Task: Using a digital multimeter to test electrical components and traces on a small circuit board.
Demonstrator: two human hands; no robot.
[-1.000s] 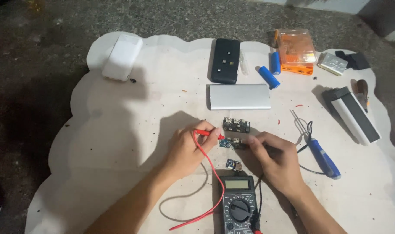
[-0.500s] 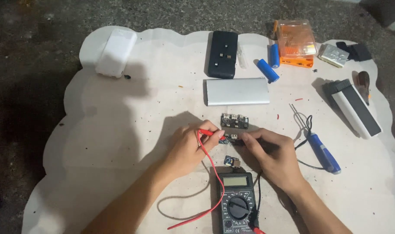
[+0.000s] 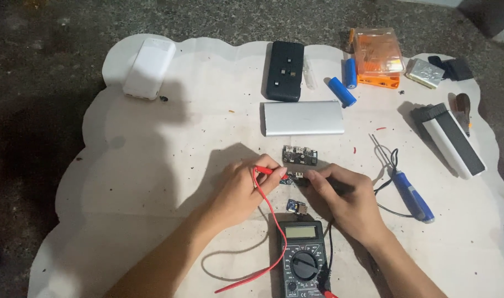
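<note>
Both forearms are bare from the lower edge of the view to the wrists, with no sleeve cuffs showing. The left hand (image 3: 238, 190) and right hand (image 3: 348, 201) are bare too, with short, unpainted nails on the fingers (image 3: 312, 176).

Dim scene, one hard light from upper right, probably overhead. White sheet (image 3: 152, 165) moderately lit, dark ground (image 3: 36, 138) around it nearly black and grainy. Strong shadow of left hand (image 3: 241, 190) falls left and up across the sheet; white case (image 3: 148, 67) and silver power bank (image 3: 303, 117) cast shadows to the left. Mild glare on orange box (image 3: 378, 54). Focus fair, corners darker, slightly soft.
</note>
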